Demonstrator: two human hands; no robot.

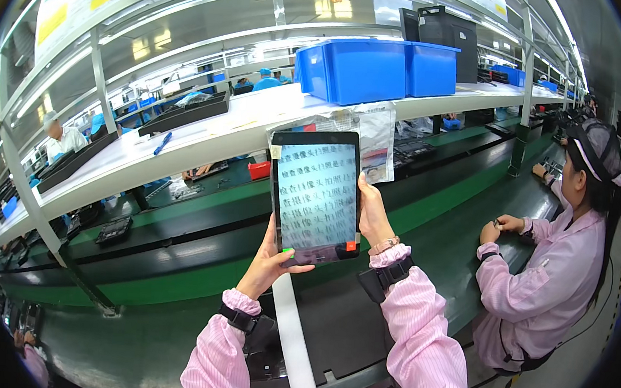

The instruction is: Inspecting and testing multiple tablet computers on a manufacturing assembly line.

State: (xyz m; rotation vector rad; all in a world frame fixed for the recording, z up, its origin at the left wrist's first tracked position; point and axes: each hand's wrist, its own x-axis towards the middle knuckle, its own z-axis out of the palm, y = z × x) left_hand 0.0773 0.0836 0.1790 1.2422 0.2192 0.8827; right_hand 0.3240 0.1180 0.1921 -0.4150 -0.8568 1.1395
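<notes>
Tablet [316,198], tilted slightly at the centre of the frame, is held by its edges: the left hand [268,262] pinches the lower left corner, thumb across the front, and the right hand [373,212] clasps the right side. Should either grip loosen, it could slip onto the dark green bench [131,340], as no other support shows. It has a black border and a pale bluish screen with rows of dark writing. Below lies a white strip [294,338]; at right, a co-worker in pink [549,267]; farther, upper centre, blue bins [367,71].
</notes>
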